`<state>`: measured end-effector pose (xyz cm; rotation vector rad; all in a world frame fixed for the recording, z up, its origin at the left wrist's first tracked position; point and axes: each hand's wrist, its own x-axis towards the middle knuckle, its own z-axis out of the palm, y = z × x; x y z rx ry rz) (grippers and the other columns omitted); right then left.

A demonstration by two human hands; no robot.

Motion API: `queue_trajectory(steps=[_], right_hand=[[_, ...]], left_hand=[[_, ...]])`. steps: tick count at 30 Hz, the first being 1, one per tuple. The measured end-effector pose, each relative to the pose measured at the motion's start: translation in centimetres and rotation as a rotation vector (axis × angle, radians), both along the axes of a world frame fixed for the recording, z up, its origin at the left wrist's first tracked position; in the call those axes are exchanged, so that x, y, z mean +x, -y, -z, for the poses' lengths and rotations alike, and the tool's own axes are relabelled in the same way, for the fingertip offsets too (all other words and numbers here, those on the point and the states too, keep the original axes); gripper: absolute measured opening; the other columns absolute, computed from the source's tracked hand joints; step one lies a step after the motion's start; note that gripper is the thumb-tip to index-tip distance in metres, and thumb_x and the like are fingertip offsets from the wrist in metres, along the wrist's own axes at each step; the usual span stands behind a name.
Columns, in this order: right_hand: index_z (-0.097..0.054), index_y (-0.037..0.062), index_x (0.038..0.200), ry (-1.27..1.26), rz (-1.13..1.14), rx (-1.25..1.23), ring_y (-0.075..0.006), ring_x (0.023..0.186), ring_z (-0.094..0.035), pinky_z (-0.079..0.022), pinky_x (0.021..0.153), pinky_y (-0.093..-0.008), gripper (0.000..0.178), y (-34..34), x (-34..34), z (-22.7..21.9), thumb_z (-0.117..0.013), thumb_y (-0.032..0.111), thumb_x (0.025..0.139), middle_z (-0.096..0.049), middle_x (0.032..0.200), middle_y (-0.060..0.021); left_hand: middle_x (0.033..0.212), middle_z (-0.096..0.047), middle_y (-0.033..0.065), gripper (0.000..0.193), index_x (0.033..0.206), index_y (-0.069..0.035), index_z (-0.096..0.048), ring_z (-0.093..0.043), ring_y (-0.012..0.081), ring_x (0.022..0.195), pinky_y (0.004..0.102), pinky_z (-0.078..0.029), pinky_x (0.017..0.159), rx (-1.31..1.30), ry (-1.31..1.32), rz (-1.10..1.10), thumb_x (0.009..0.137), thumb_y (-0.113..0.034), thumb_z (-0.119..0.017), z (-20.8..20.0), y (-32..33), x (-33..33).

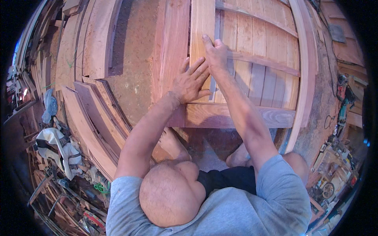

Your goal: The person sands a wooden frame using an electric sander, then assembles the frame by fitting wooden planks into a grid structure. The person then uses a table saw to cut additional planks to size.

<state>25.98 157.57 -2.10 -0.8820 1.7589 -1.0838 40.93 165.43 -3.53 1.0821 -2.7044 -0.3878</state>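
A long pale wooden board point(202, 21) runs away from me along the left side of a wooden frame panel. My left hand point(191, 82) lies flat on this board near its close end, fingers spread and thumb pointing right. Just beyond it, my right hand point(217, 55) is closed at the board's right edge, its thumb stretched over the top face; the curled fingertips are hidden. Right of the hands, the slatted panel point(258, 37) has crosspieces and a thick bottom rail point(240, 115). A reddish plank point(169, 47) lies along the board's left side.
Stacked planks point(96, 39) stand on the far left, and more long boards point(100, 118) lean nearer. A white-and-black cloth point(59, 149) and a blue plastic bag point(50, 104) lie among scraps at left. Tools, including a teal power tool point(343, 108), crowd the right side.
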Motion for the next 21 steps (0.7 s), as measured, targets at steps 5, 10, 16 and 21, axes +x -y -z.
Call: queue_trajectory(steps=[5, 10, 16, 21], right_hand=[[-0.051, 0.0059, 0.069, 0.046, 0.046, -0.028, -0.0098, 0.063, -0.038, -0.034, 0.053, -0.0344, 0.052, -0.5, 0.5, 1.5, -0.076, 0.044, 0.095, -0.046, 0.065, 0.0026], [-0.05, 0.0061, 0.068, 0.021, 0.038, -0.031, -0.01, 0.063, -0.038, -0.034, 0.054, -0.0342, 0.052, -0.5, 0.4, 1.9, -0.075, 0.043, 0.095, -0.045, 0.065, 0.003], [-0.051, 0.0065, 0.068, -0.025, 0.009, 0.009, -0.0094, 0.062, -0.038, -0.034, 0.053, -0.0333, 0.052, -0.5, 0.4, 1.0, -0.075, 0.045, 0.095, -0.044, 0.064, 0.0033], [-0.057, 0.0049, 0.075, 0.089, 0.03, 0.012, -0.0109, 0.062, -0.043, -0.038, 0.055, -0.0341, 0.051, -0.6, 0.5, 1.8, -0.073, 0.049, 0.096, -0.051, 0.067, -0.0002]], left_hand=[[0.169, -0.031, 0.0096, 0.092, 0.159, -0.01, -0.04, -0.02, 0.0284, 0.159, 0.0604, -0.011, 0.127, 0.047, -0.009, -0.005, 0.092, -0.072, -0.054, 0.1, -0.4, 0.3], [0.169, -0.03, 0.0084, 0.093, 0.16, -0.011, -0.039, -0.019, 0.0277, 0.16, 0.0615, -0.012, 0.127, 0.031, 0.053, -0.011, 0.092, -0.072, -0.054, 0.4, -0.4, 0.1], [0.169, -0.031, 0.0083, 0.094, 0.159, -0.01, -0.039, -0.02, 0.0268, 0.159, 0.0603, -0.012, 0.127, 0.033, 0.009, -0.006, 0.09, -0.073, -0.055, 0.1, -0.4, 0.4], [0.168, -0.032, 0.009, 0.095, 0.159, -0.009, -0.041, -0.022, 0.028, 0.159, 0.0602, -0.012, 0.126, 0.072, -0.003, -0.001, 0.089, -0.072, -0.057, -0.1, -0.4, 0.4]])
